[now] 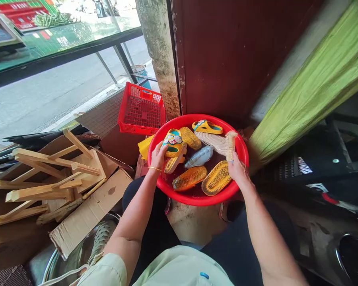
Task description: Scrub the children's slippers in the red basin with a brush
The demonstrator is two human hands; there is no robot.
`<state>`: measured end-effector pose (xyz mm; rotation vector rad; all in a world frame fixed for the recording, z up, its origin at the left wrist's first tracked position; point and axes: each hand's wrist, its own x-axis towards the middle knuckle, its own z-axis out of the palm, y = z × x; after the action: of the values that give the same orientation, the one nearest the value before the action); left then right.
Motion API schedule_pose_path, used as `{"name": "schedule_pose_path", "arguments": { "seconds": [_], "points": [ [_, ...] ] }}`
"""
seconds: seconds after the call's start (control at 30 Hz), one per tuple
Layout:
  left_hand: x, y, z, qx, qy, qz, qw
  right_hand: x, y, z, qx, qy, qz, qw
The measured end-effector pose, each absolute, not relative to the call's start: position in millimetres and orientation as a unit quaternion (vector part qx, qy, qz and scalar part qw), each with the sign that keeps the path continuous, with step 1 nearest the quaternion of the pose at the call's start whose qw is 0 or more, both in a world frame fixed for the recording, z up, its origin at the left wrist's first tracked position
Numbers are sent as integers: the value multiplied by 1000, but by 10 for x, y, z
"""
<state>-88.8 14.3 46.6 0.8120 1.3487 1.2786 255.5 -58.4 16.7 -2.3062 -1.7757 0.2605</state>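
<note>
A round red basin [201, 200] between my knees holds several slippers in water. My left hand [158, 156] grips a small yellow slipper [173, 149] with a cartoon strap, over the basin's left side. In my right hand [238, 169] is a brush [230, 143] with pale bristles, above the right rim. Another yellow slipper [208, 127] lies at the back beside a beige sole [211, 140]. A grey-blue slipper [199, 157] rests in the middle. Nearer me, an orange slipper [190, 178] and a yellow sole [217, 178] lie side by side.
A red plastic crate [143, 109] stands behind the basin to the left. Wooden stools [56, 171] and a cardboard piece [92, 210] are piled at the left. A brown door panel [226, 51] is ahead, and a green cloth [313, 83] hangs at the right.
</note>
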Motion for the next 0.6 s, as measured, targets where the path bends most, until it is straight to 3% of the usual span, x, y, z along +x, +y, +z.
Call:
{"name": "schedule_pose_path", "arguments": {
  "seconds": [0.17,0.33,0.6],
  "points": [
    [-955,120,347,567,714,313,266,2526,-592,161,-773,-617,146,8],
    [-999,194,253,654,722,81,213,2407,-567,183,-765,-613,181,-75],
    [-675,254,61,743,657,58,113,2330,-479,130,-754,-609,229,-94]
  ]
}}
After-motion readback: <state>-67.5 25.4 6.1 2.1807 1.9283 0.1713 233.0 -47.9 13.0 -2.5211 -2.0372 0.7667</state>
